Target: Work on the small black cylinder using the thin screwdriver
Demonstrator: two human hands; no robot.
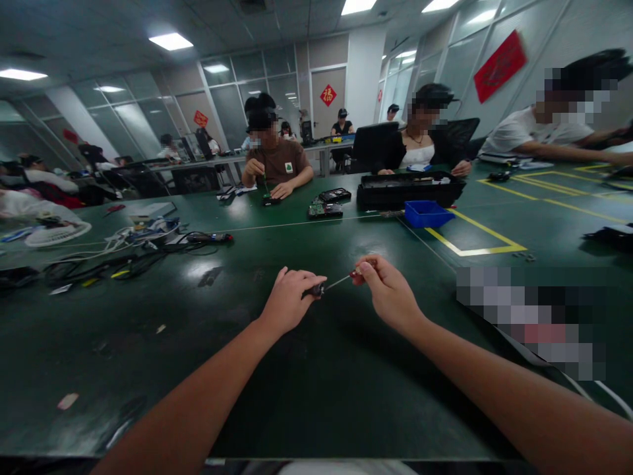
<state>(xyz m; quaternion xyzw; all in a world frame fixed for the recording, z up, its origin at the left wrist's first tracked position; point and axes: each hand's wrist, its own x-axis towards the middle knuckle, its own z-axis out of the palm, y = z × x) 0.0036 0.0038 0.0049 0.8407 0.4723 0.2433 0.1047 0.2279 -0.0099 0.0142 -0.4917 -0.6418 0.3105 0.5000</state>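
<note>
Just above the green table, my left hand (pixel 288 297) is closed on a small black part (pixel 314 289) that sticks out past the fingertips; its exact kind is too small to make out. Opposite it, my right hand (pixel 388 287) grips the reddish handle of a screwdriver (pixel 339 282). The thin metal shaft points left, and its tip reaches the black part. Whether the tip sits in a screw I cannot tell. My fingers hide most of the handle and much of the black part.
On the green table (pixel 316 409) a blue bin (pixel 426 214) stands before a long black case (pixel 410 191). Opened hard drives (pixel 325 210) lie left of them. Tangled cables (pixel 143 247) spread at left. Across the table a person (pixel 279 158) works; others sit at right.
</note>
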